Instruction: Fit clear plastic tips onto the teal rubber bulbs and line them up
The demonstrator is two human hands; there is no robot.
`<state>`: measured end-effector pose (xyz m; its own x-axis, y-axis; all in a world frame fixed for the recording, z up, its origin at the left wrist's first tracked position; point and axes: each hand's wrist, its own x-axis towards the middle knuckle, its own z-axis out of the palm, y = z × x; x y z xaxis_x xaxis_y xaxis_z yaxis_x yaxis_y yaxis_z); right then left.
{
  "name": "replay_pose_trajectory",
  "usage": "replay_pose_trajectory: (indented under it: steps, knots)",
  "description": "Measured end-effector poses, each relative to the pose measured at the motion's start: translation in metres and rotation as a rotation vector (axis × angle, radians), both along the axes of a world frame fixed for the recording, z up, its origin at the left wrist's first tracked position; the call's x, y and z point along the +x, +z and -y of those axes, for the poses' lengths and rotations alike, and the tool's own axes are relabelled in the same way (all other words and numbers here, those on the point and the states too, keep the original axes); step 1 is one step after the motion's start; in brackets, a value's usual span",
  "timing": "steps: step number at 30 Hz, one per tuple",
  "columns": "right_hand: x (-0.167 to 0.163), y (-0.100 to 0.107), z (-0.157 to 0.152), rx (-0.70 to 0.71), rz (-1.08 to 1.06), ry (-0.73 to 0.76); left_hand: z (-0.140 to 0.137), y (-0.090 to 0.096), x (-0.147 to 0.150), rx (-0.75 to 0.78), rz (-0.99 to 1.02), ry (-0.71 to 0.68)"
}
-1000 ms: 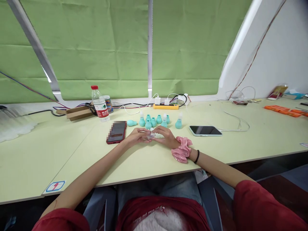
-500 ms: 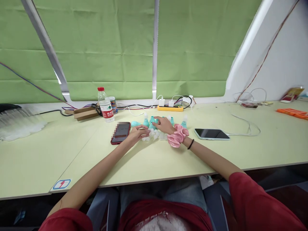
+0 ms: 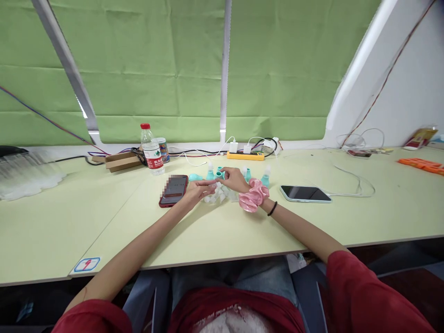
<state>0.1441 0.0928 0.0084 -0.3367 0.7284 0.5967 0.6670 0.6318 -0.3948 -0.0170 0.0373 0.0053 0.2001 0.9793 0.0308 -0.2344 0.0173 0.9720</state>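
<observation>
Both hands are close together over a cluster of small parts at the middle of the table. My left hand has its fingers drawn together above a heap of small translucent white pieces; what its fingertips hold is too small to name. With thumb and forefinger bent into a pinch, my right hand meets the left fingertips, and its grip is also unclear. Just beyond the fingers stands a small turquoise bottle-shaped piece, partly covered. Similar turquoise pieces with clear tips stand around, and a turquoise bulb lies on its side.
A red-cased phone lies left of my hands, a charging phone right. Behind are a water bottle, a can, a cardboard tray and a yellow power strip. An orange item lies far right.
My right fingers have drawn back from the turquoise pieces toward the left fingertips and now pinch there. My left hand has risen slightly off the white pieces.
</observation>
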Motion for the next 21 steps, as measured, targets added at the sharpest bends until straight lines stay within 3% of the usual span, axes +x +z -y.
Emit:
replay_pose_trajectory:
  steps: [4,7,12,21]
  knots:
    - [0.015,0.0,0.018,0.183,-0.169,-0.007,-0.002,-0.001,-0.001,0.061,0.021,-0.019]
    - [0.027,-0.013,0.035,0.205,-0.195,0.091,0.001,-0.001,0.0,0.078,-0.019,-0.031]
    - [0.027,-0.028,0.048,0.112,-0.008,0.163,0.007,0.0,0.003,0.083,-0.08,-0.068]
    - [0.028,-0.027,0.051,0.328,0.119,0.142,0.008,-0.004,0.005,0.126,-0.212,-0.242]
